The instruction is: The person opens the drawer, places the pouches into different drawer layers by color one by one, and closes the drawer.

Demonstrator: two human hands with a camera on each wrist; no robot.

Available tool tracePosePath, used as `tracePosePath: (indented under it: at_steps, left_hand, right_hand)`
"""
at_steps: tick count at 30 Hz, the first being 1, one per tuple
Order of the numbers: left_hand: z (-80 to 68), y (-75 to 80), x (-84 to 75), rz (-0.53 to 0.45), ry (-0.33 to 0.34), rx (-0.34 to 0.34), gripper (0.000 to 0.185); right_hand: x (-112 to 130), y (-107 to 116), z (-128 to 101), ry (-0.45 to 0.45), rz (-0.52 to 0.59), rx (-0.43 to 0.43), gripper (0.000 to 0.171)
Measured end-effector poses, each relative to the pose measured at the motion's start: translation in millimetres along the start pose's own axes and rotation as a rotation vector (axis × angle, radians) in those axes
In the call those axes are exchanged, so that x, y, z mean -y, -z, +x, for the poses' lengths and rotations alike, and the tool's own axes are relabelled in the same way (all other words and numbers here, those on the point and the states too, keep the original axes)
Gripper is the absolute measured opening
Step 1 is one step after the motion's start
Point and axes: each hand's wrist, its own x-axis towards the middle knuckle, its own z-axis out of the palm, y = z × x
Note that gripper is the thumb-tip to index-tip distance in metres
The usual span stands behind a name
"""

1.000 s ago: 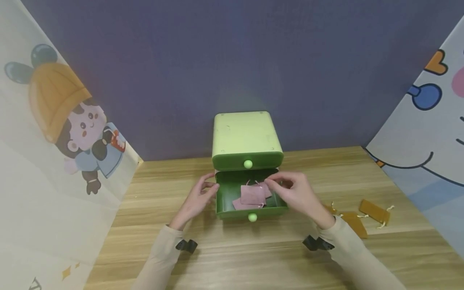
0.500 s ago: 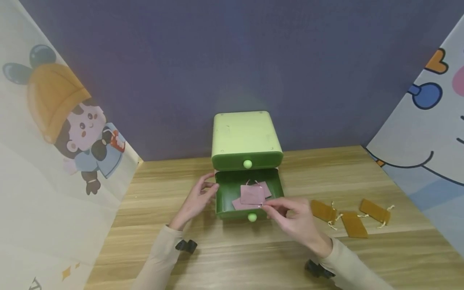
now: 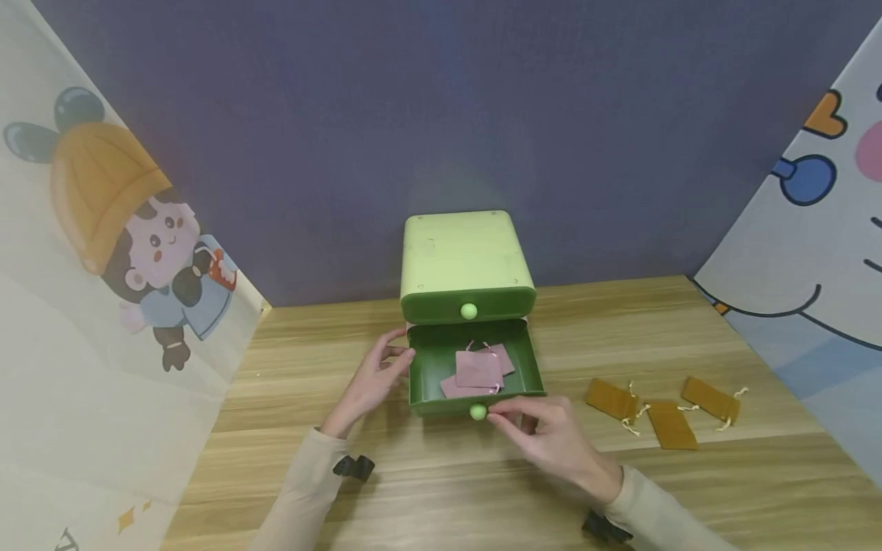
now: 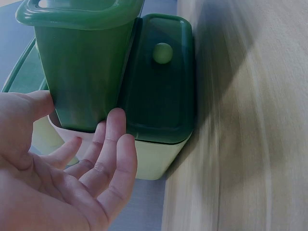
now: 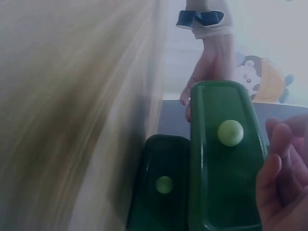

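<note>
A pale green cabinet [image 3: 463, 252] with dark green drawers stands against the back wall. One drawer [image 3: 436, 408] is pulled out, showing several pink drawstring pouches [image 3: 478, 370] lying flat inside. My left hand [image 3: 368, 386] is at its left side; in the left wrist view the thumb and loosely bent fingers lie around the drawer's side wall and the cabinet edge. My right hand [image 3: 554, 440] is at the drawer front, fingertips just right of its round light green knob [image 3: 478, 412]. In the right wrist view a gap shows between those fingers and the knob [image 5: 230, 133].
Three mustard drawstring pouches lie on the wooden table [image 3: 441, 490] at right: a left one [image 3: 609, 399], a middle one [image 3: 671, 425] and a right one [image 3: 711, 399]. A closed lower drawer [image 4: 161, 91] sits beneath the pulled-out one. Cartoon-printed panels stand at both sides.
My right hand has come from inside the drawer, over the pink pouches, forward and down to beside the front knob, uncovering the left mustard pouch. My left hand has stayed put.
</note>
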Motion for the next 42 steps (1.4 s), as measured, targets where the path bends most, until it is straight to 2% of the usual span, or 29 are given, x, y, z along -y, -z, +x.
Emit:
tracePosePath:
  at_steps: [5,14,23,33,42]
  left_hand:
    - [0.8,0.6,1.1,0.001,-0.001,0.005,0.062]
    - [0.0,0.4,0.1,0.001,-0.002,0.004,0.061]
    - [0.0,0.9,0.7,0.006,-0.005,0.009,0.061]
    - [0.5,1.7,-0.3,0.006,0.001,0.012,0.061]
    - [0.4,1.7,-1.3,0.007,0.004,0.016,0.061]
  right_hand:
    - [-3,-4,-6,-0.014,-0.018,0.003,0.025]
    - [-5,-10,-13,-0.049,-0.086,0.02,0.031]
    - [-10,-16,-15,-0.008,-0.189,0.063,0.032]
    - [-14,-20,-13,0.057,-0.267,0.033,0.028]
    - [-13,-19,-10,0.096,-0.27,0.009,0.029]
